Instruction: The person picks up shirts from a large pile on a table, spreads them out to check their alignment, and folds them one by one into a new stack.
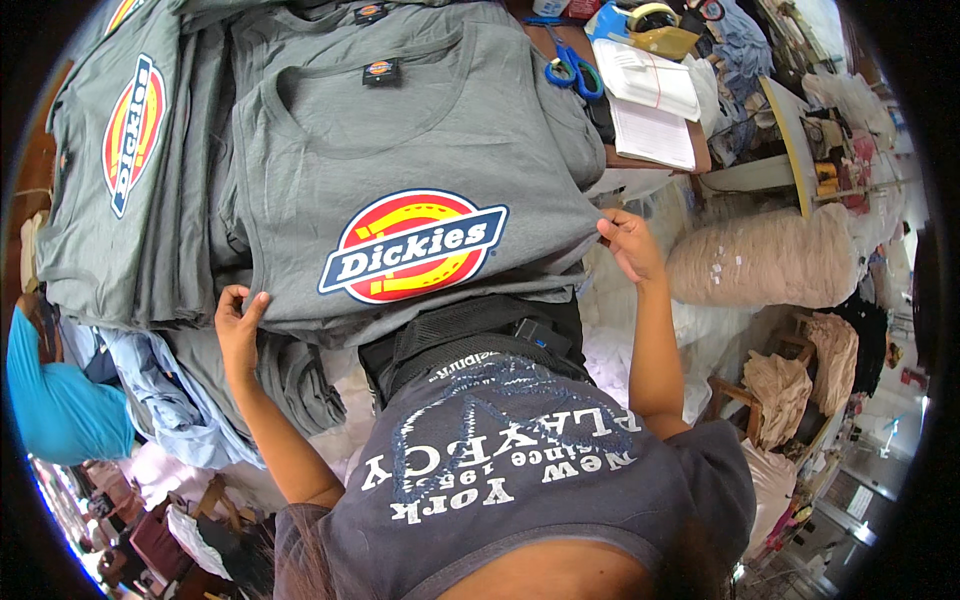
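A folded grey T-shirt with a round red, yellow and blue print lies in front of me on top of other grey shirts. My left hand pinches its near left corner between thumb and fingers. At the near right corner, my right hand grips the cloth with its fingertips and draws that corner out to a point. The scoop neckline with a small dark label faces away from me. Beneath the top shirt, more grey layers show along the near edge.
Another stack of printed grey shirts stands on the left. Blue-handled scissors, a tape dispenser and a paper pad lie at the far right. Beyond the table sits a large beige bundle. A person in blue is at left.
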Available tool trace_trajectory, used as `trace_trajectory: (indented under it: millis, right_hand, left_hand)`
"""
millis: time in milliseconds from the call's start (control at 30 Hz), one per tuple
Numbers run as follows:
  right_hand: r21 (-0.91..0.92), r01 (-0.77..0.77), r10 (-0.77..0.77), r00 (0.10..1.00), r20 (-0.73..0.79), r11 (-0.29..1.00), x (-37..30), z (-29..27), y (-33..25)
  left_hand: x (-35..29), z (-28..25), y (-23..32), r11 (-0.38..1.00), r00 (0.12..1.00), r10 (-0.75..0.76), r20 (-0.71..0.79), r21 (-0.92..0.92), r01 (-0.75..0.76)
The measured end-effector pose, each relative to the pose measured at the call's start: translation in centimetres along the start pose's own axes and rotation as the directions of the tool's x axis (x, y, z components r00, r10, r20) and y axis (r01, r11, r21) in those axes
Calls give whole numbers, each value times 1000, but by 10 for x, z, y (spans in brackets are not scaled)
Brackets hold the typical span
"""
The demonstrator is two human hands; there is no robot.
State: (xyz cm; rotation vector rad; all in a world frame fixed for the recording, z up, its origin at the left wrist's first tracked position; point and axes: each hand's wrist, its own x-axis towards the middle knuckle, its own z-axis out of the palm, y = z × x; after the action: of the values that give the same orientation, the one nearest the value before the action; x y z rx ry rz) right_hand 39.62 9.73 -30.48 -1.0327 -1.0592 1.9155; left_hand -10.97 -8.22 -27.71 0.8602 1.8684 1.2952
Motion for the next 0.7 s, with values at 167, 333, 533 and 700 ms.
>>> trace_trajectory:
  millis: [167,333,533,700]
  right_hand:
    - [101,62,-62,998,-6,993,-3,6,-7]
    - [143,-82,91,994,-62,986,-1,-11,0]
    - [-296,-66,-78,890,-448,953,11,16,-1]
    - [-857,337,-699,714,-37,390,29,106,-17]
  left_hand:
    - [-9,-6,6,997,999,-35,-29,-70,32]
    - [-15,4,8,950,998,38,-57,311,-18]
    - [-15,33,17,782,971,192,-144,620,-63]
    - [-6,100,49,568,784,618,57,657,-496]
